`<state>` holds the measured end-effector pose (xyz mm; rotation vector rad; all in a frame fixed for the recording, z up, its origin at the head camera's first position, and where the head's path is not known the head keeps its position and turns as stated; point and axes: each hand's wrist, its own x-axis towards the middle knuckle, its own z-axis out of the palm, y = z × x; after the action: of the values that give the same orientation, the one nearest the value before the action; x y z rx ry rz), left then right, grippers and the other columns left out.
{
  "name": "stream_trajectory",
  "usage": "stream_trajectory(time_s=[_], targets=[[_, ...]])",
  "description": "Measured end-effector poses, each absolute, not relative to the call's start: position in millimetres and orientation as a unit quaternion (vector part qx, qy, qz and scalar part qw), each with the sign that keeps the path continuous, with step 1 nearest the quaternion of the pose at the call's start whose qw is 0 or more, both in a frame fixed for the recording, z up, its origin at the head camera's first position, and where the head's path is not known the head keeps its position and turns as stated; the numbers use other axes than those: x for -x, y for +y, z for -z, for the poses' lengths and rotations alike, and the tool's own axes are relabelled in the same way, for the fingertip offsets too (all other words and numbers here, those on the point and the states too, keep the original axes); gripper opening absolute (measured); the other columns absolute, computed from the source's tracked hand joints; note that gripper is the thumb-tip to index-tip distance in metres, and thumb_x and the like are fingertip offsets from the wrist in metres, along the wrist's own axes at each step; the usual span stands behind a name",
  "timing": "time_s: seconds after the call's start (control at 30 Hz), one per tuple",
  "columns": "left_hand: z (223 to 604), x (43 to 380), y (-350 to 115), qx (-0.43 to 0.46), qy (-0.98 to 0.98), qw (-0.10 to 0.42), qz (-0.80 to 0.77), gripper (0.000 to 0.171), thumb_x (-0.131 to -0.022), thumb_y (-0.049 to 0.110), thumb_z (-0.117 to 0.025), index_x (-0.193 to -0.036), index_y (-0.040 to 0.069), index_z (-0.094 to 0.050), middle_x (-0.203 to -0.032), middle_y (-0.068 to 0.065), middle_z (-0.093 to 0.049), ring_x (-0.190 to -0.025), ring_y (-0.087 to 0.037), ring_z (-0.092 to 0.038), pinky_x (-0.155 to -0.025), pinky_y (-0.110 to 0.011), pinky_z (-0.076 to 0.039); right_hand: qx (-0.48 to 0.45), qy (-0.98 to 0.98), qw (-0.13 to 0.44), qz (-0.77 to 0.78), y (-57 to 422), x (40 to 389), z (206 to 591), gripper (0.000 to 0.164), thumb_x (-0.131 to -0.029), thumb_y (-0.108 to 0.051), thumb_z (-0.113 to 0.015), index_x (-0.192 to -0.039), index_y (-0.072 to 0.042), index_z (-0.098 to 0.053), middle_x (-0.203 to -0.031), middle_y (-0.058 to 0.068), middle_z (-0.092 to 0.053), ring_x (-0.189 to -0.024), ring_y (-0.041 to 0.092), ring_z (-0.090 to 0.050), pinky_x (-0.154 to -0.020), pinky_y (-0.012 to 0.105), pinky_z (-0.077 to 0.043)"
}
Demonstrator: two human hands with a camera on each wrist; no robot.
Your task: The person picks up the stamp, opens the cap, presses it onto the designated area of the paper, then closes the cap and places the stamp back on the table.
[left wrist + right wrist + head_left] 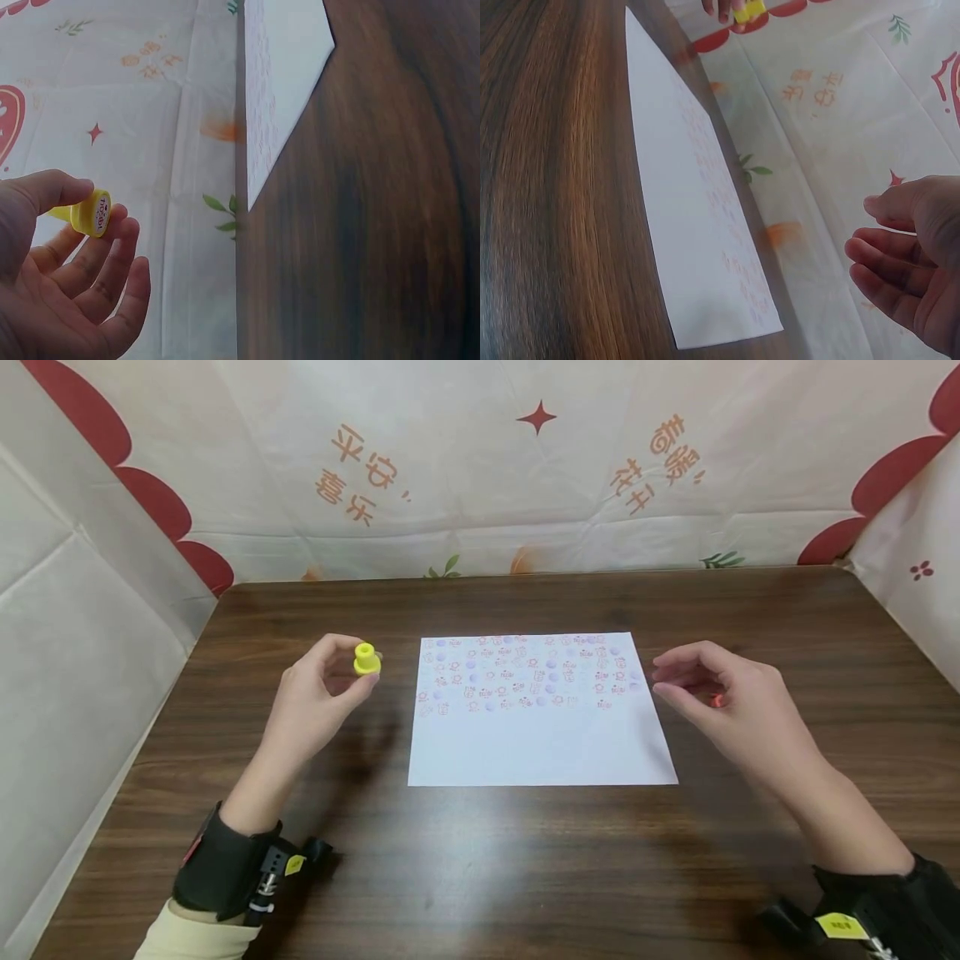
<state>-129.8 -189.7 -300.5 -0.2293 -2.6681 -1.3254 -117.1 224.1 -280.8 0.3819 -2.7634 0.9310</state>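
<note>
My left hand (311,693) pinches a small yellow toy stamp (367,660) between thumb and fingertips, above the table left of the paper. Its printed face (102,214) shows in the left wrist view, with the other fingers spread loosely. A white sheet of paper (525,747) lies flat, its far half covered in rows of small red and purple stamp prints (525,672). Just off the paper's right edge hovers my right hand (738,718), fingers bent and thumb apart. Inside it a small red spot (717,700) shows; the right wrist view does not reveal what that is.
The dark wooden table (480,877) runs to a back edge against a white cloth (465,460) with red scallops and orange writing. More white cloth (82,635) hangs at the left side. Both wrists wear black bands (225,864) with cameras.
</note>
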Motion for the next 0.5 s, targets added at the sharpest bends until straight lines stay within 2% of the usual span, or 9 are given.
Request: stream_trajectory(time_s=[0.2, 0.37, 0.5], targets=[[304, 129, -200, 0.073, -0.899, 0.074, 0.425, 0.030, -0.088, 0.006, -0.067, -0.114, 0.000, -0.054, -0.112, -0.016, -0.069, -0.100, -0.023, -0.062, -0.085, -0.049, -0.057, -0.119, -0.937, 0.107, -0.311, 235, 118, 284, 0.028, -0.080, -0.015, -0.077, -0.106, -0.015, -0.068, -0.089, 0.005, -0.072, -0.074, -0.009, -0.054, -0.061, 0.004, -0.038], [308, 126, -208, 0.075, -0.909, 0.072, 0.404, 0.029, -0.088, 0.004, -0.066, -0.113, -0.001, -0.053, -0.112, -0.019, -0.069, -0.098, -0.028, -0.064, -0.084, -0.052, -0.057, -0.116, -0.937, 0.109, -0.311, 242, 118, 285, 0.028, -0.080, -0.013, -0.077, -0.106, -0.013, -0.068, -0.089, 0.008, -0.072, -0.075, -0.011, -0.054, -0.063, -0.003, -0.039], [312, 125, -213, 0.072, -0.917, 0.062, 0.386, 0.029, -0.088, 0.005, -0.066, -0.113, -0.001, -0.053, -0.113, -0.019, -0.070, -0.093, -0.031, -0.067, -0.083, -0.055, -0.056, -0.115, -0.938, 0.113, -0.308, 247, 119, 286, 0.028, -0.080, -0.011, -0.077, -0.106, -0.011, -0.067, -0.089, 0.008, -0.072, -0.072, -0.012, -0.054, -0.061, -0.002, -0.041]])
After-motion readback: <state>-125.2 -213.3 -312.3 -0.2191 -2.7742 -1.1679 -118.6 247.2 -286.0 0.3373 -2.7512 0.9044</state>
